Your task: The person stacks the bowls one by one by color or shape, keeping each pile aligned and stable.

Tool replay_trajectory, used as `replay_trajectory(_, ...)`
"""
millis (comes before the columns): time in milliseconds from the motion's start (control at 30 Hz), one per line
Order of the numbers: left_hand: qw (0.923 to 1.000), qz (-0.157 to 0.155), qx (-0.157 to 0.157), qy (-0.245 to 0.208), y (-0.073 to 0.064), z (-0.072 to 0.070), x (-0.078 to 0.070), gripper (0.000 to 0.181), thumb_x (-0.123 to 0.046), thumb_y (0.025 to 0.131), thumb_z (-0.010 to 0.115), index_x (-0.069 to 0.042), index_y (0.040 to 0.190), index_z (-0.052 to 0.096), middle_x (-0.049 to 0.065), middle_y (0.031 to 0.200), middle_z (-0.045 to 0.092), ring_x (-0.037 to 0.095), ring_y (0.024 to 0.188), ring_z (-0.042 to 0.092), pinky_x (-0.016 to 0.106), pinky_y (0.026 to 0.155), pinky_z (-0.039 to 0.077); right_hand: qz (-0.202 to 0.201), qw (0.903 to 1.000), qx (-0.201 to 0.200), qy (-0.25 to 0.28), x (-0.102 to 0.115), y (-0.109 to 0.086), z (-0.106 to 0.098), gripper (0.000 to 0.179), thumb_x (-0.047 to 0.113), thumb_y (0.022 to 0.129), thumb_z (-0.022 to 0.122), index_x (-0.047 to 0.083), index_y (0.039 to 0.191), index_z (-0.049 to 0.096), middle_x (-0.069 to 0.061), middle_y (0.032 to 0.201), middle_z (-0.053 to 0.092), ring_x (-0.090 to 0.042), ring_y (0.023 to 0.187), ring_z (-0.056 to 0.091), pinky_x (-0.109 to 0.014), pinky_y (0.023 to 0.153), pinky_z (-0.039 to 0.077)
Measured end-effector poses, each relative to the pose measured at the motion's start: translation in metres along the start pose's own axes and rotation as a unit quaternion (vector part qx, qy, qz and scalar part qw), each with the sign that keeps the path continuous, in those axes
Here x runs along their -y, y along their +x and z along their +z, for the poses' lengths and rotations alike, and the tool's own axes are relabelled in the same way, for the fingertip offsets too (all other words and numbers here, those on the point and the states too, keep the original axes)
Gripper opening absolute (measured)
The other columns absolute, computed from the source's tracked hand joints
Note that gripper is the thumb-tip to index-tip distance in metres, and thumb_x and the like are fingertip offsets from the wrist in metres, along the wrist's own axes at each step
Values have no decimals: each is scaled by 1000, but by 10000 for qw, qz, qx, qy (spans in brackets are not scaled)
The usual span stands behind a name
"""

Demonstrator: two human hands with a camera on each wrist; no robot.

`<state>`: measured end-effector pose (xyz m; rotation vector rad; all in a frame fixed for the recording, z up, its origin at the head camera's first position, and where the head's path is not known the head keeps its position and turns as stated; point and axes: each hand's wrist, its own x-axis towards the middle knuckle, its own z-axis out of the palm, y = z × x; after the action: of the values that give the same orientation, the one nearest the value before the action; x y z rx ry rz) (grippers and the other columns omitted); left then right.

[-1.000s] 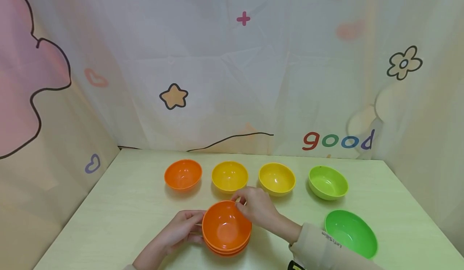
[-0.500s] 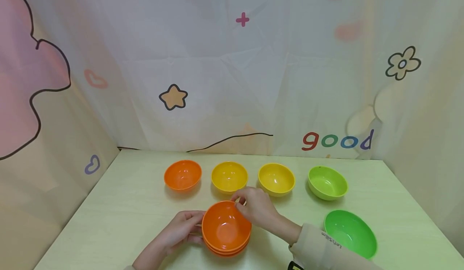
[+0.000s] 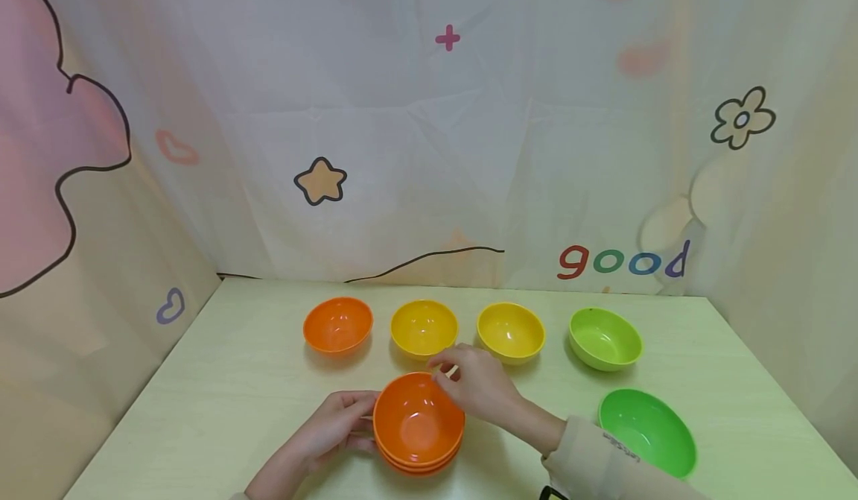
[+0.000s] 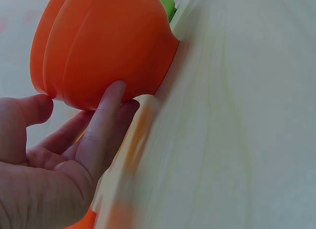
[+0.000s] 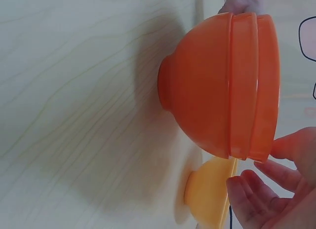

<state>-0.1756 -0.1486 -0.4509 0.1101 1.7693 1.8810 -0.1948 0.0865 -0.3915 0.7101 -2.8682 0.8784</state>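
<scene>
Three orange bowls (image 3: 419,429) stand nested in one stack at the front middle of the table. My left hand (image 3: 337,427) lies along the stack's left side; in the left wrist view its thumb touches near the rims and its fairly straight fingers (image 4: 101,120) rest against the wall. At the far right rim of the stack is my right hand (image 3: 477,384). The right wrist view shows its thumb and index fingertip right at the top rim, loosely apart, the other fingers relaxed below; whether they still touch the rim is hard to tell.
Behind the stack, a row runs across the table (image 3: 221,381): an orange bowl (image 3: 338,326), two yellow bowls (image 3: 424,328) and a lime-green bowl (image 3: 606,339). A larger green bowl (image 3: 646,433) sits at the right, partly behind the right sleeve (image 3: 603,459). A printed curtain (image 3: 402,135) hangs behind.
My right hand's fingertips have lifted slightly at the rim, and its forearm has shifted a little to the right. The left hand and the bowls stay in place.
</scene>
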Motion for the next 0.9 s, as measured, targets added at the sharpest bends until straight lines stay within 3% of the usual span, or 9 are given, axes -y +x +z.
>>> replay_trajectory(433,10000,19,0,-7,-1,0,-2,51,-32,95,48,7,128,49,14,112,64,21,88,66,37,75,55,-223,9994,-101,236,-12,-9,-6,17,12,83,66,11,99,69,2,93,65,-13,79,62,-28,70,55)
replay_trajectory(700,10000,21,29,-19,-2,0,-2,50,-31,95,48,7,127,49,14,112,64,22,89,66,38,75,55,-554,9976,-340,249,-21,-20,-13,18,7,80,68,11,98,69,-1,93,67,-11,77,63,-27,68,55)
replay_trajectory(900,10000,11,36,-35,0,0,0,50,-31,95,48,7,127,49,14,112,64,22,90,66,38,76,55,-425,9982,-346,245,-31,-29,-24,19,8,81,68,14,99,68,4,93,64,-9,78,62,-22,65,55)
